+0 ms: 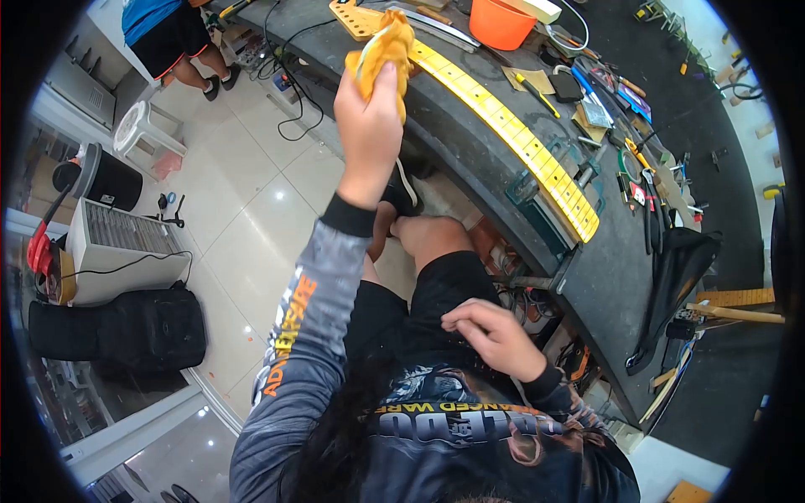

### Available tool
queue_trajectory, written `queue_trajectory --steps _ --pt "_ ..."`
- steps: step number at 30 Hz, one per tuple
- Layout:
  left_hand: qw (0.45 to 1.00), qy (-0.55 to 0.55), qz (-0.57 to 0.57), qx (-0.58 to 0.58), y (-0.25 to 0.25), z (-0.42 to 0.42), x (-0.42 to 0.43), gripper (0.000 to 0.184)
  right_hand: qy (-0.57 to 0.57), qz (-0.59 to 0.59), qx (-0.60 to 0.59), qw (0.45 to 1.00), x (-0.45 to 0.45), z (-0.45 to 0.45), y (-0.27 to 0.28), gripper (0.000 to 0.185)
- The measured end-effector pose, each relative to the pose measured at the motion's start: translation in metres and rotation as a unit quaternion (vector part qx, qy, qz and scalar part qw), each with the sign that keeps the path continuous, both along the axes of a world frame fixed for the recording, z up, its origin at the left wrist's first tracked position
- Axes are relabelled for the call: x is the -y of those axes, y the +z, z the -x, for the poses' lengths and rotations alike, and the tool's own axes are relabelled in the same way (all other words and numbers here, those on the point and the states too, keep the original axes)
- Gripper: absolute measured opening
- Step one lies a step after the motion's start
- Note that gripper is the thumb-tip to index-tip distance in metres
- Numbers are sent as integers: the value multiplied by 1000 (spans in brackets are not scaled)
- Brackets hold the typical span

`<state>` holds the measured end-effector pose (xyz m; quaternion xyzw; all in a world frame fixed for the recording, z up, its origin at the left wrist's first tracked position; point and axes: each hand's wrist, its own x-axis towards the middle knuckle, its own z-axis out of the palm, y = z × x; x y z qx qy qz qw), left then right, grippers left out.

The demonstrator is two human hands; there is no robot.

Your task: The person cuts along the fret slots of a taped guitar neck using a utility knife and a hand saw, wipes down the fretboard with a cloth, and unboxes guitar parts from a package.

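Observation:
A crumpled yellow-orange cloth (387, 52) with a whitish edge is gripped in my left hand (369, 130), at the headstock end of a guitar neck. The neck's yellow maple fretboard (511, 130) faces up, with dark dots and frets along it. Its headstock (355, 18) shows beyond the cloth; whether the cloth touches the wood I cannot tell. Beneath the neck's near end is a green vise (537, 214) at the bench edge. Low over my lap, by my thigh, my right hand (495, 337) has its fingers curled in, with nothing visible in them.
The dark workbench (470, 180) carries an orange container (501, 21), a yellow marker-like tool (537, 95) and many scattered hand tools. Left on the floor are a white stool (147, 126), a black case (126, 331) and cables (289, 92). Another person (172, 38) stands at upper left.

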<state>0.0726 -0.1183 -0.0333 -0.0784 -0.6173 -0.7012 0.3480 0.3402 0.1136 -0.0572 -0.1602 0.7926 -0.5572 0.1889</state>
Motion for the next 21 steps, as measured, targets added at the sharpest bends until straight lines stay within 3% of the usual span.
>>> queue_trajectory --steps 2,3,4,5,6,8,9,10,12,14,16,18,19,20,21 --pt "984 -113 -132 42 3 -47 -4 26 -38 -22 -138 990 -12 16 32 25" --pt "972 -187 -126 64 2 -72 -5 28 -77 -44 -239 967 -14 30 47 24" --pt "955 -259 -120 86 1 -94 -6 31 -123 -75 -300 943 -19 39 58 38" --pt "917 -350 -144 126 2 -112 -5 37 -174 -104 -320 926 -21 47 62 72" --pt "869 -436 -167 163 1 -127 -4 44 -217 -7 -282 935 -13 55 64 96" --pt "830 -496 -186 172 -2 -149 -14 44 -174 75 -102 977 -15 62 77 105" --pt "825 -504 -185 176 3 -154 -16 44 -126 147 -28 981 -18 67 77 84" --pt "809 -523 -213 159 -3 -155 -18 38 -118 146 -27 982 -24 71 75 84" --pt "862 -460 -177 120 -12 -146 -9 35 -244 117 8 963 -38 76 68 58" --pt "900 -407 -123 95 -37 -131 4 35 -369 190 -118 902 -43 82 85 37" --pt "925 -324 -91 177 -68 -127 19 33 -497 155 -231 822 -51 88 109 40" --pt "913 -306 -127 239 -118 -129 35 29 -506 56 -325 797 -73 89 116 44" --pt "914 -302 -131 238 -144 -135 41 29 -482 -61 -365 795 -96 89 101 53" --pt "897 -302 -139 293 -170 -144 44 27 -477 -62 -366 797 -87 94 99 53" --pt "876 -301 -147 347 -193 -155 44 26 -356 -217 -391 821 -73 98 97 58"
